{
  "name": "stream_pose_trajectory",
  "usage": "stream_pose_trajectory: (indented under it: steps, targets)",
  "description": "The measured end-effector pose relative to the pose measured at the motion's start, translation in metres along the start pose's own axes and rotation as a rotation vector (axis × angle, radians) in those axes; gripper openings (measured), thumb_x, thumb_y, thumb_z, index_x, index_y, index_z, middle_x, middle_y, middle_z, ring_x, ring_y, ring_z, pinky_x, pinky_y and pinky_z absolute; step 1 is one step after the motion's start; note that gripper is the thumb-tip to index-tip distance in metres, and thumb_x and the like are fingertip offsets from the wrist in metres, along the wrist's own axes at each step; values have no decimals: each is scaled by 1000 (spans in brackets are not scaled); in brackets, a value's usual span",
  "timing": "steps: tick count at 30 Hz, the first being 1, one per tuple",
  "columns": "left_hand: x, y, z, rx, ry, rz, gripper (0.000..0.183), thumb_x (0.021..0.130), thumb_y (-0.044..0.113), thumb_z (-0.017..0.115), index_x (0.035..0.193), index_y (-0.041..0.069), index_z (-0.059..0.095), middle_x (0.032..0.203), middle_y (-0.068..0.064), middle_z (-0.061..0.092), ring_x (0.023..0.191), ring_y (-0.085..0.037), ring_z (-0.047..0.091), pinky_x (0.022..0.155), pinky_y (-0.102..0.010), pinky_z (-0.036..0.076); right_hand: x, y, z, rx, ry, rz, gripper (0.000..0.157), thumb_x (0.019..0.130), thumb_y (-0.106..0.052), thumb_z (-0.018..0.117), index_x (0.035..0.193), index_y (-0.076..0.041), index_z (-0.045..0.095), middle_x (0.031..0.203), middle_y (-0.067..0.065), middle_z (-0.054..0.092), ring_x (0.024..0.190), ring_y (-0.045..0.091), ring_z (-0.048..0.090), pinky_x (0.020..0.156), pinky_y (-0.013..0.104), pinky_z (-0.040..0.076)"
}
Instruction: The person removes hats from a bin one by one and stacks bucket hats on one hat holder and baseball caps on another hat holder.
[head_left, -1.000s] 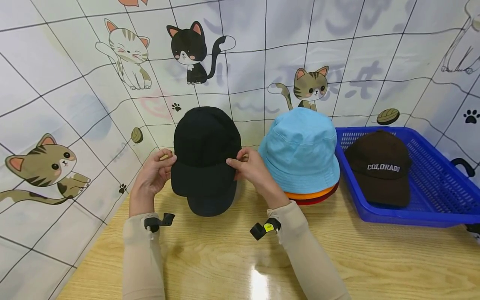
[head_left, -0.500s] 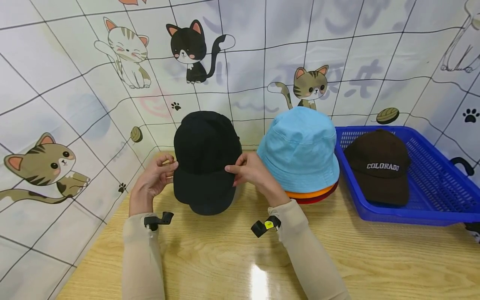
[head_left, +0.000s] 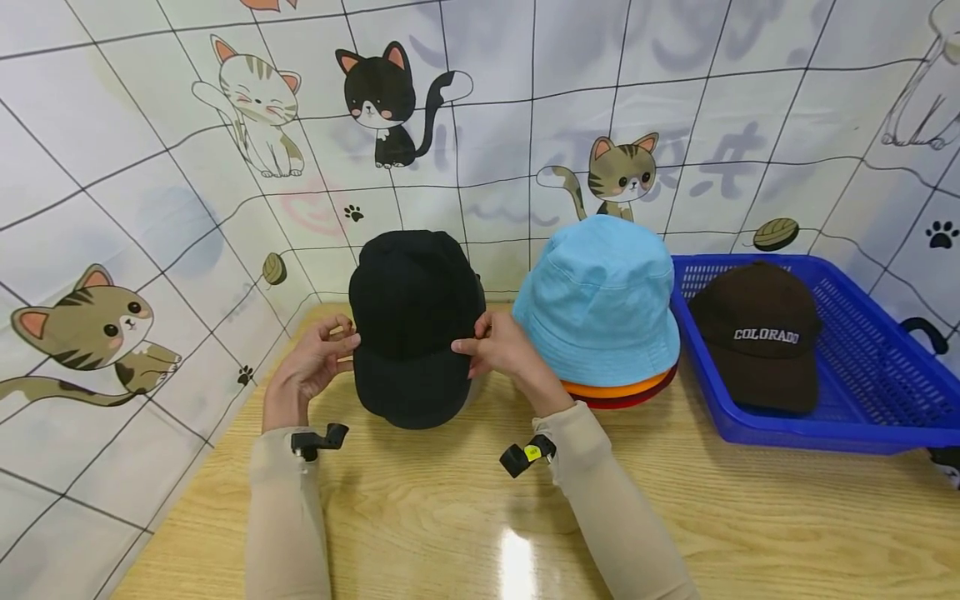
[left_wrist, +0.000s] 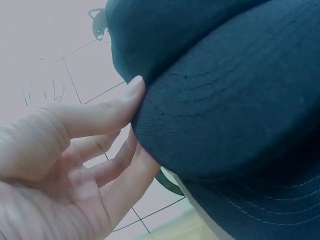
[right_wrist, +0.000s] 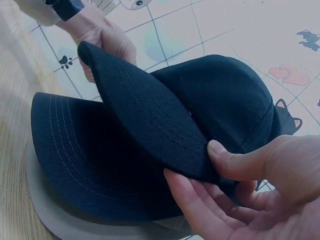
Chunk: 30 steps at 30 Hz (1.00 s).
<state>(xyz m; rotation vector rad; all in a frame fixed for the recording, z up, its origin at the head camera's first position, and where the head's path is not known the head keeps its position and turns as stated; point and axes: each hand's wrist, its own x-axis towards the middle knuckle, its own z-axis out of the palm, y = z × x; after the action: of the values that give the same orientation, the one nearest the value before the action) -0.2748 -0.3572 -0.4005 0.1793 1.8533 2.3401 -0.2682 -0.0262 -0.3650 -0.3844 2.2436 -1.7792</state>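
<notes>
Both hands hold a black baseball cap (head_left: 408,292) in the left half of the head view, brim toward me. My left hand (head_left: 317,362) pinches the left corner of the brim between thumb and fingers. On the opposite corner, the thumb and fingers of my right hand (head_left: 504,350) pinch the brim too. Beneath it is a dark navy cap (right_wrist: 65,155) with rows of stitching on its brim. A gap shows between the two brims in the right wrist view. Lowest is a pale grey brim (right_wrist: 47,212), mostly covered.
Right of the caps stands a stack topped by a light blue bucket hat (head_left: 600,300), with orange and red brims (head_left: 622,392) below. A blue basket (head_left: 832,437) holds a brown COLORADO cap (head_left: 757,350). A cat-patterned wall (head_left: 495,125) rises behind the wooden table (head_left: 420,517).
The black cap has come down and a little toward me in both hands, now covering most of the cap beneath in the head view. The bucket hats and basket have not moved.
</notes>
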Motion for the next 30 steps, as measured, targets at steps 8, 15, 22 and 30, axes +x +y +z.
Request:
stream_pose_trajectory:
  steps: [8, 15, 22, 30]
  targets:
    - [-1, -2, -2, 51, -24, 28, 26, 97, -13, 60, 92, 12, 54, 88, 2, 50, 75, -12, 62, 69, -31, 63, 0, 4, 1, -83, -13, 25, 36, 90, -3, 79, 87, -7, 43, 71, 6, 50, 58, 21, 68, 63, 34, 63]
    - [1, -3, -2, 111, -13, 28, 24, 94, -10, 65, 96, 10, 52, 100, -4, 45, 80, -12, 62, 71, -29, 63, 3, 8, 4, -114, 5, 75, 35, 90, -5, 80, 90, -7, 44, 81, 9, 52, 63, 22, 68, 79, 46, 63]
    - [1, -1, -1, 151, 25, -1, 24, 93, -7, 69, 96, 10, 53, 101, -3, 46, 81, -12, 61, 73, -30, 63, 4, 7, 6, -128, 7, 101, 33, 91, -6, 79, 96, -5, 46, 88, 12, 55, 67, 25, 70, 82, 47, 63]
    - [-1, 4, 1, 176, 35, 47, 25, 93, -8, 68, 94, 12, 54, 101, -3, 50, 84, -14, 64, 71, -30, 62, 1, 3, 3, -119, -18, 106, 35, 93, -7, 77, 108, -3, 45, 85, 14, 59, 67, 32, 71, 75, 41, 64]
